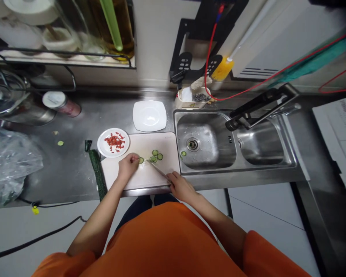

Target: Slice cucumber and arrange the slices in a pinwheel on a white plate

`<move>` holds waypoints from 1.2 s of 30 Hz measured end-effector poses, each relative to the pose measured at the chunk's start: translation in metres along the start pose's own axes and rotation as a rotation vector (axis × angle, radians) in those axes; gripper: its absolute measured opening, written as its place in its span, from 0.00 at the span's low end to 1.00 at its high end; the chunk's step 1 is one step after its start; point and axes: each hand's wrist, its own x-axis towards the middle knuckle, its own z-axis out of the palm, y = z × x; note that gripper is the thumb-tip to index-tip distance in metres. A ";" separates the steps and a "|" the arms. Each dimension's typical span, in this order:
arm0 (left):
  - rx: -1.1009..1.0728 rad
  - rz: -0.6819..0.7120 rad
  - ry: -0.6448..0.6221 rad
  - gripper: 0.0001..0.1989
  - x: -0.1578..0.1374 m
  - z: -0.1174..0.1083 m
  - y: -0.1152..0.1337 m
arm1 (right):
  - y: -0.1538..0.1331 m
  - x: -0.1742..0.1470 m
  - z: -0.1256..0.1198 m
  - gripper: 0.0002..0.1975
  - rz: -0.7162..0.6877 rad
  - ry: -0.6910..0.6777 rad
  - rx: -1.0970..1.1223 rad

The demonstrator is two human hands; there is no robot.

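My right hand (pixel 182 187) grips a knife (pixel 159 169), its blade slanting up and left over the pale cutting board (pixel 118 175). Pinched at the fingertips of my left hand (pixel 128 166) is a cucumber slice (pixel 141 160), just left of the blade tip. Several more cucumber slices (pixel 155 152) lie in a cluster beyond the knife. Left of the board is a long dark green cucumber (pixel 97 171), with a short cut end (pixel 88 145) above it. A white plate of small red berries (pixel 100 148) overlaps the board's far left corner.
A white square plate (pixel 149 115) stands behind the board. To the right is a steel double sink (pixel 207 138) with a black tap (pixel 248 109); slices (pixel 183 153) lie at its left edge. On the left are a plastic bag (pixel 11 165), a jar (pixel 62 104) and a pot (pixel 31 111).
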 end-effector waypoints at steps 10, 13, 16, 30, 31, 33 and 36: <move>-0.086 -0.001 0.060 0.14 -0.013 0.011 -0.017 | -0.021 0.014 -0.001 0.15 0.045 -0.039 -0.074; -0.049 0.049 0.051 0.09 -0.011 0.008 -0.015 | -0.020 0.016 0.000 0.15 0.044 -0.019 -0.066; -0.038 0.093 -0.039 0.08 -0.006 -0.002 -0.014 | -0.018 0.016 0.001 0.15 0.050 -0.009 -0.058; 0.185 0.384 -0.136 0.18 0.007 -0.007 -0.026 | -0.031 0.024 0.002 0.18 0.177 -0.092 -0.076; 0.185 0.384 -0.111 0.18 0.002 -0.005 -0.029 | -0.033 0.025 0.002 0.20 0.180 -0.101 -0.080; 0.189 0.373 -0.047 0.17 -0.008 0.000 -0.033 | -0.035 0.027 0.003 0.22 0.178 -0.101 -0.086; 0.205 0.320 0.084 0.15 -0.018 0.010 -0.035 | -0.040 0.028 0.004 0.23 0.159 -0.078 -0.101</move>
